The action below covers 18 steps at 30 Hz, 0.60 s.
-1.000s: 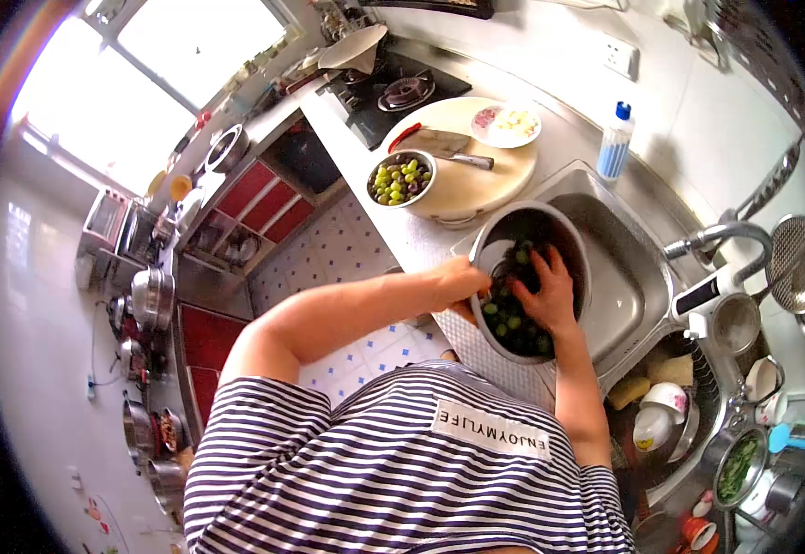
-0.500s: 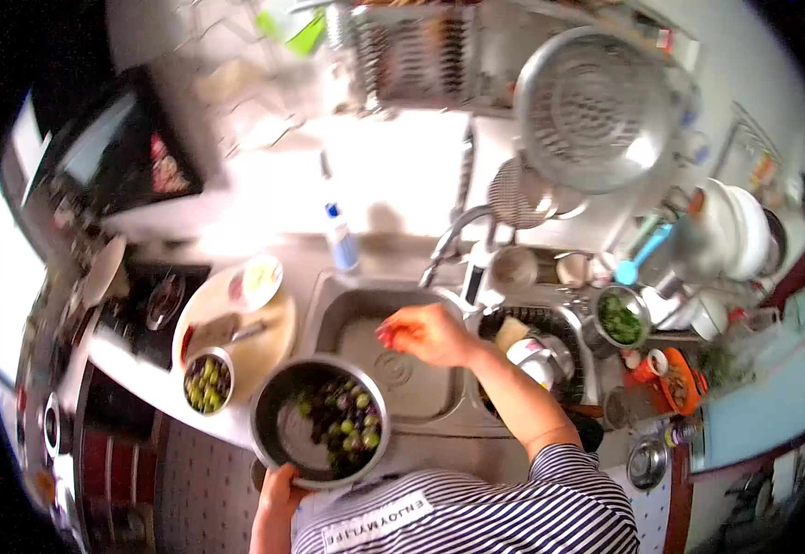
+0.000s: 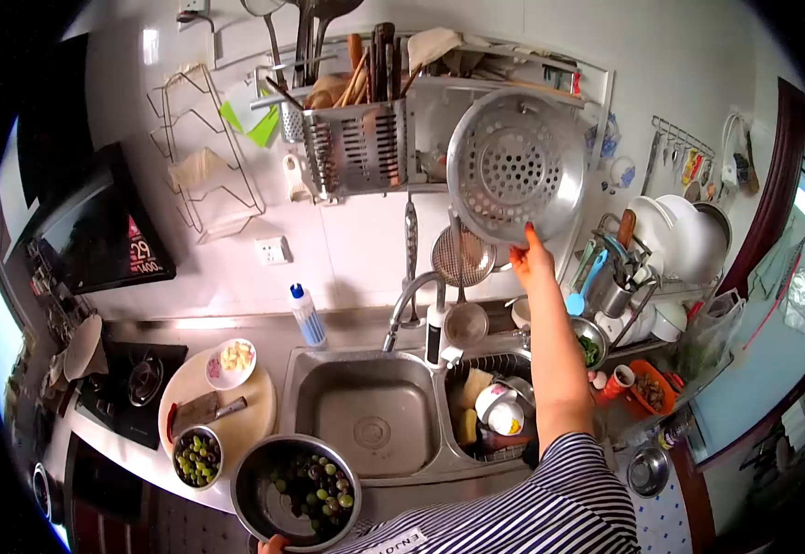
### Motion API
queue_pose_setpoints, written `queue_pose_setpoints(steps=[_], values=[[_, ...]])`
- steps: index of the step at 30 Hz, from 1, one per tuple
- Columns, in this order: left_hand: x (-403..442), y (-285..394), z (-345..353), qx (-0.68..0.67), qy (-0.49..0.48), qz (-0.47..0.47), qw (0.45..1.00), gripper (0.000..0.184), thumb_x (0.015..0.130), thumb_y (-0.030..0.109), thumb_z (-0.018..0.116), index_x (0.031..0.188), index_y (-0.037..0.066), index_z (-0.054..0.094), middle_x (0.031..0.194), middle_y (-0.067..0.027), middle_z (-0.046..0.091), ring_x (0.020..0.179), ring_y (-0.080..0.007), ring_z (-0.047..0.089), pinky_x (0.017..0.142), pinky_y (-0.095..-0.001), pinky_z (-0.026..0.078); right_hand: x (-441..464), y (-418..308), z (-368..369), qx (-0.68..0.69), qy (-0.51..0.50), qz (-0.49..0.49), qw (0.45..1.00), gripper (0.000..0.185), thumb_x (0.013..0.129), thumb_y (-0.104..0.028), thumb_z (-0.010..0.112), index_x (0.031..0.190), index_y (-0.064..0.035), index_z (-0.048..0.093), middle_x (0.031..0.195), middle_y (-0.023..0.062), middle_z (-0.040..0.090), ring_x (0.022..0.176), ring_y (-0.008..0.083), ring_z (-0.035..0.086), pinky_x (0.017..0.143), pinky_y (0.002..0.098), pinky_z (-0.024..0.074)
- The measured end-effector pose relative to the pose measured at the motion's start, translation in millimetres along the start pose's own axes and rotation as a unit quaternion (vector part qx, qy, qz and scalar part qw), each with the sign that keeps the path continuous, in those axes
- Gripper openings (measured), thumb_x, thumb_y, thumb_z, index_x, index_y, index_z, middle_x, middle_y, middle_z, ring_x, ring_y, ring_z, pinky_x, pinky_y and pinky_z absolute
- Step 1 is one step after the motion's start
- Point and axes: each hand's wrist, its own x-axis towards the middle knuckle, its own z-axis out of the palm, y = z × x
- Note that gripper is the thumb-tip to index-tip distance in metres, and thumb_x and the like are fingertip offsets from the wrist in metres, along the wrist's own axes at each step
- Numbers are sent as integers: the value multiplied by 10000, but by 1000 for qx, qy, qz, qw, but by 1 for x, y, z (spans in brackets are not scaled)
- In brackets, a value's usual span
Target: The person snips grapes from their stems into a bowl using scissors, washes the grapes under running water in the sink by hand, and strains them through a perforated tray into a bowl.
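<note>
My right hand (image 3: 535, 262) is raised at the wall, its fingers closed at the lower rim of a large metal colander (image 3: 517, 168) full of round holes. The colander is upright against the wall rack. Low in the view, my left hand (image 3: 274, 545) grips the near rim of a deep metal basin (image 3: 253, 485); most of that hand is cut off by the frame edge. Green and dark grapes (image 3: 319, 494) lie along the basin's right side. The basin stands at the counter's front, just left of the sink (image 3: 365, 420).
A round cutting board (image 3: 259, 383) carries a cleaver (image 3: 197, 414) and a bowl of pale pieces (image 3: 231, 363). Beside it stands a cup of grapes (image 3: 197, 459). The faucet (image 3: 402, 309) rises behind the sink; a dish rack (image 3: 458, 379) with bowls sits right. A strainer (image 3: 462, 254) hangs below the colander.
My right hand has gone from above the sink up to the colander's lower rim. The view has tilted upward. My left hand stays on the basin.
</note>
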Motion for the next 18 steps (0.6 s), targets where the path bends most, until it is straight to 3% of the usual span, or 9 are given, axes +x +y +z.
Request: queue_pose_setpoints(steps=[1, 2, 4, 7, 12, 16, 18], values=[[-1, 1, 0, -28, -3, -5, 1000, 304, 836, 87, 425, 1093, -54, 503, 995, -170, 593, 891, -304, 595, 756, -428, 547, -6, 0, 1, 4, 19, -5, 1000, 277, 804, -279, 655, 886, -38, 547, 751, 68, 564, 582, 166, 517, 467, 263, 440], [-4, 4, 2, -29, -6, -2, 1000, 304, 836, 87, 425, 1093, -54, 503, 995, -170, 593, 891, -304, 595, 756, -428, 547, -11, -1, 1, 6, 17, -8, 1000, 277, 804, -279, 655, 886, -38, 547, 751, 68, 564, 582, 166, 517, 467, 263, 440], [-9, 9, 4, 20, 5, 3, 1000, 289, 845, 94, 420, 1081, -44, 514, 1001, -166, 592, 904, -298, 590, 764, -434, 542, -33, -9, 8, 22, -11, -76, 997, 146, 785, -144, 631, 804, -27, 546, 678, 69, 541, 480, 154, 479, 387, 257, 386], [-2, 7, -7, 17, -15, -5, 1000, 273, 845, 93, 432, 1067, -38, 523, 1008, -174, 587, 885, -293, 593, 727, -419, 549, -50, -23, 11, -22, 20, -124, 992, 188, 739, -71, 608, 855, 29, 499, 676, 112, 534, 466, 190, 492, 364, 288, 351], [6, 5, -11, 9, -6, 8, 1000, 238, 832, 75, 456, 1028, -32, 539, 975, -168, 593, 856, -295, 596, 671, -407, 550, -78, -48, 22, -88, 52, -194, 976, 204, 706, -116, 630, 803, 21, 513, 646, 91, 534, 456, 175, 496, 389, 286, 390], [-45, 38, 29, 23, 14, 6, 1000, 223, 818, 45, 450, 1002, -55, 527, 928, -177, 587, 819, -311, 598, 660, -416, 553, -78, -65, 8, -100, 31, -223, 969, 392, 680, -155, 643, 964, 27, 445, 795, 126, 536, 493, 201, 501, 397, 294, 389], [-38, 37, 23, 1, 0, 3, 1000, 222, 808, 32, 445, 992, -69, 518, 920, -184, 582, 805, -316, 597, 654, -417, 555, -97, -81, 7, -119, 10, -218, 969, 261, 680, -146, 634, 854, 4, 510, 736, 104, 545, 521, 179, 491, 414, 298, 385]])
